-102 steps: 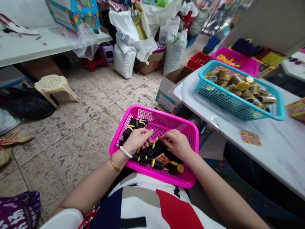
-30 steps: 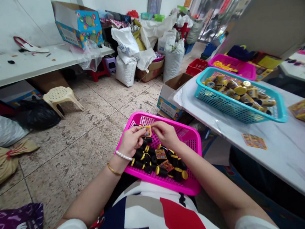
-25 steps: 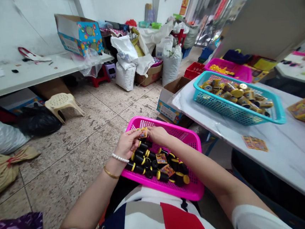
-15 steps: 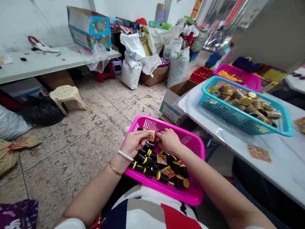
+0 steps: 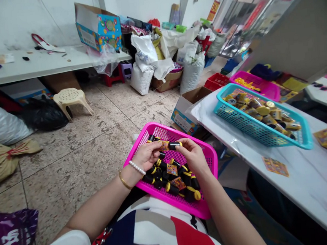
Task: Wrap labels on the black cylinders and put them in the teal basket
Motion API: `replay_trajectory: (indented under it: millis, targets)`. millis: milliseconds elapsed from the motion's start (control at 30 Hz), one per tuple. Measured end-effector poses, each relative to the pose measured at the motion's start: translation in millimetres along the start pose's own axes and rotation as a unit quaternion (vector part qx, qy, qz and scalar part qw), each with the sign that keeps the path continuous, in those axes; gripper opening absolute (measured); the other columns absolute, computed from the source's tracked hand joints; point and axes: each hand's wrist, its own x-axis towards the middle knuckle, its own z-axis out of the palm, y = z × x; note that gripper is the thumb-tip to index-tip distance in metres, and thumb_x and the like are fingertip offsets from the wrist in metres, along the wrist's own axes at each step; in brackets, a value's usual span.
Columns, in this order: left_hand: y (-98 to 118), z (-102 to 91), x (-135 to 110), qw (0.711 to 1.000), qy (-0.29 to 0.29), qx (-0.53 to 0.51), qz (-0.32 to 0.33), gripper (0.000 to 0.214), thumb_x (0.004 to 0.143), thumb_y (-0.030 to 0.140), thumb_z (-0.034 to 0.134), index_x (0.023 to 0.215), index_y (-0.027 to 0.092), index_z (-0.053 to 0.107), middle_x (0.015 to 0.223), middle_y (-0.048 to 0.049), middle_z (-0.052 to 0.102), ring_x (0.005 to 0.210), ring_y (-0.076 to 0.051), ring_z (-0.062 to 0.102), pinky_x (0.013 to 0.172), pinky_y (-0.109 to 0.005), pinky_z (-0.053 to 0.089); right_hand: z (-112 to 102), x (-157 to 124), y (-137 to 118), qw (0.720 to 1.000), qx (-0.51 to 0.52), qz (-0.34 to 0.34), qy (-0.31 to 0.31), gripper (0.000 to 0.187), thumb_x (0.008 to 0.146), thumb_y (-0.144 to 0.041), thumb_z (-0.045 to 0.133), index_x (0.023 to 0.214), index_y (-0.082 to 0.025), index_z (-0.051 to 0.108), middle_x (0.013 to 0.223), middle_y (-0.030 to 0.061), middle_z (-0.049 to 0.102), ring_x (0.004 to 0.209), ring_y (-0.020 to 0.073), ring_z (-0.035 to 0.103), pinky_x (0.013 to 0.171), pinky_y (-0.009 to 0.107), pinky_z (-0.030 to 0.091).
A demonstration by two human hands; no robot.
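A pink plastic basket [image 5: 215, 160] rests on my lap, holding several small black cylinders with yellow caps [image 5: 173, 189]. Above its far half, my left hand [image 5: 147, 155] pinches a colourful printed sticker [image 5: 163, 145]. My right hand [image 5: 194, 156] grips one black cylinder [image 5: 173, 146] on its side, yellow end towards the fingers. The sticker meets the cylinder's left end; whether it is stuck there I cannot tell. Two loose printed pieces [image 5: 172, 169] lie on top of the cylinders in the basket.
On the white table [image 5: 251, 179] to the right stands a blue basket [image 5: 267, 128] of cylinders with printed wraps, near a printed sheet [image 5: 275, 166]. A cardboard box [image 5: 184, 115] sits beyond my basket. Across the floor are a beige stool [image 5: 69, 95] and white sacks [image 5: 142, 76].
My right hand has come up from the basket with a black cylinder, now against the sticker. My left hand still pinches the sticker, nearly in the same place.
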Motion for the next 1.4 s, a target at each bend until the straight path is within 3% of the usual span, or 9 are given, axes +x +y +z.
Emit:
replay_trajectory:
  millis: [167,333,567,700,800,933,1100,1233,1400]
  targets:
    - [0,1.5,-1,1.0,0.012,-0.009,-0.005,0.007,0.077,0.012,0.064,0.081,0.008,0.067,0.066,-0.0018,0.062,0.036,0.001,0.037,0.029,-0.01,0.016,3,0,-6,1.0,0.012,0.007,-0.016,0.025,0.069,-0.032,0.076,0.086,-0.019,0.062,0.103,0.006,0.071,0.095,0.0199,0.066,0.09,0.036,0.049]
    - [-2,0.8,-1,1.0,-0.002,-0.015,-0.008,0.006,0.077,0.013,0.065,0.081,0.008,0.067,0.068,-0.0015,0.063,0.036,0.001,0.037,0.029,-0.011,0.016,12,-2,-5,0.999,0.028,0.015,0.009,0.027,0.07,-0.03,0.075,0.082,-0.02,0.052,0.099,0.0066,0.072,0.088,0.0199,0.068,0.086,0.038,0.052]
    - [-6,3.6,-2,0.998,0.02,0.039,0.038,0.014,0.073,0.02,0.071,0.078,0.009,0.065,0.065,-0.0015,0.061,0.039,-0.001,0.043,0.03,-0.012,0.016,12,-10,4,0.994,-0.073,-0.079,0.03,0.03,0.071,-0.03,0.075,0.088,-0.023,0.051,0.088,0.0023,0.068,0.076,0.0177,0.066,0.073,0.033,0.055]
    - [-4,8.1,-7,0.988,0.065,0.092,0.109,0.032,0.071,0.029,0.075,0.096,0.012,0.065,0.076,-0.0015,0.062,0.046,-0.003,0.048,0.033,-0.012,0.021,8,-13,6,0.988,-0.075,-0.114,0.069,0.03,0.069,-0.028,0.077,0.09,-0.023,0.057,0.081,-0.001,0.062,0.071,0.0144,0.062,0.069,0.028,0.054]
    - [0,7.1,-9,0.983,0.008,0.157,0.091,0.04,0.07,0.037,0.076,0.101,0.015,0.062,0.081,-0.0015,0.061,0.056,-0.006,0.054,0.038,-0.014,0.031,6,-16,5,0.992,-0.038,-0.117,0.021,0.031,0.071,-0.024,0.076,0.097,-0.023,0.059,0.088,0.0007,0.063,0.082,0.0159,0.064,0.077,0.03,0.054]
    - [-1,3.3,-9,0.966,-0.069,0.243,0.051,0.034,0.07,0.04,0.076,0.083,0.01,0.065,0.068,-0.0008,0.058,0.052,-0.006,0.049,0.042,-0.017,0.034,0,-23,3,0.988,-0.074,-0.125,-0.046,0.03,0.078,-0.024,0.07,0.107,-0.025,0.061,0.104,0.0052,0.062,0.094,0.0191,0.064,0.084,0.035,0.055]
    - [-9,4.9,-9,0.962,-0.109,0.243,0.057,0.036,0.069,0.035,0.078,0.095,0.012,0.067,0.07,-0.0005,0.061,0.056,-0.006,0.051,0.052,-0.018,0.038,-11,-29,-6,0.941,-0.241,-0.228,-0.064,0.026,0.08,-0.021,0.068,0.106,-0.027,0.068,0.102,0.0056,0.065,0.099,0.0206,0.063,0.088,0.037,0.052]
    - [-11,7.3,-13,0.961,-0.137,0.24,0.018,0.037,0.074,0.039,0.073,0.1,0.014,0.066,0.077,-0.0028,0.064,0.06,-0.009,0.056,0.056,-0.021,0.042,-13,-33,-9,0.92,-0.282,-0.269,-0.048,0.029,0.08,-0.02,0.069,0.108,-0.028,0.069,0.103,0.0064,0.066,0.095,0.0201,0.064,0.083,0.035,0.054]
    - [-11,11.2,-18,0.903,-0.113,0.368,0.192,0.03,0.075,0.029,0.072,0.101,0.015,0.067,0.098,-0.007,0.067,0.09,-0.017,0.061,0.081,-0.028,0.046,-5,-37,8,0.959,-0.184,-0.213,-0.003,0.026,0.077,-0.022,0.073,0.103,-0.026,0.071,0.092,0.005,0.067,0.082,0.0186,0.066,0.071,0.032,0.057]
